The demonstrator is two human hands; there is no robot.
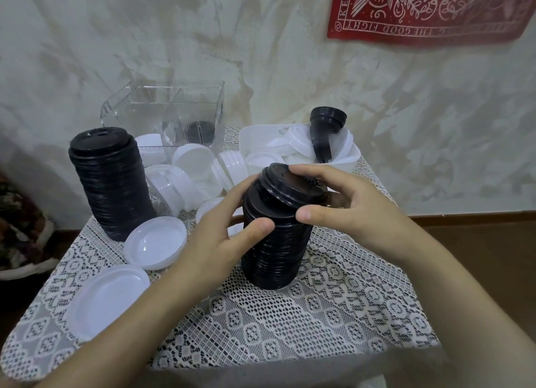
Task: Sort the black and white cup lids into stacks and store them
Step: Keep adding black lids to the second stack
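black lid stack (272, 260): plastic, dark, mostly matt, ribbed down the side by the stacked rims
top black lid (293, 186): same plastic, smooth, dull sheen on its face
taller black stack (113, 190): plastic, matt, finely ridged
white lids (156, 242): thin plastic, smooth, glossy, slightly translucent
clear box (174, 117): transparent, hard, glossy (plastic or glass, cannot tell)
white tub (352, 161): milky plastic, smooth, soft shine
tablecloth (290, 323): white lace cloth, openwork, rough
wall (261, 54): plaster, matt, blotchy, uneven
hanging (429, 10): red printed cloth, matt

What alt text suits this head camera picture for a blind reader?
The left hand grips a stack of black lids on a lace tablecloth; the right hand holds its tilted top lid. Another black stack, white lids and a clear box lie beyond.
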